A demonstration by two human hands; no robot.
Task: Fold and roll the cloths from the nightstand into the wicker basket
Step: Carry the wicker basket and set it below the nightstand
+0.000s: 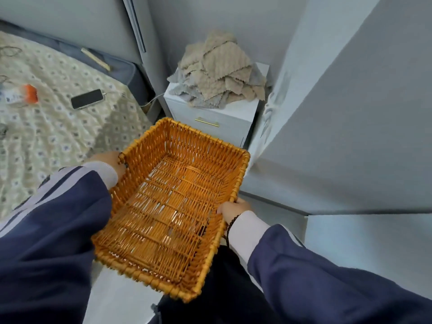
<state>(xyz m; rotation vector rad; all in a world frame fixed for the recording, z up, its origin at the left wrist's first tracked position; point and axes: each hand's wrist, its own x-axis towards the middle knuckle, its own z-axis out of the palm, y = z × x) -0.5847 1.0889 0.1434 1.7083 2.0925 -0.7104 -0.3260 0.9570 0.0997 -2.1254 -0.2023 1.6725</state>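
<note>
Task barely starting: left hand (109, 160) and right hand (232, 209) are gripping the empty wicker basket (168, 206) by its rims at frame centre; cloths (222, 76) are sitting unfolded on the nightstand (210, 122), upper centre.

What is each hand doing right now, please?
Left hand: grips the wicker basket at its left rim.
Right hand: grips the basket's right rim.

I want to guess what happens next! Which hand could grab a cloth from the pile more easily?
Probably the right hand: the cloths on the nightstand lie ahead, toward its side. Both hands grip the wicker basket; the left hand could hold it.
</note>
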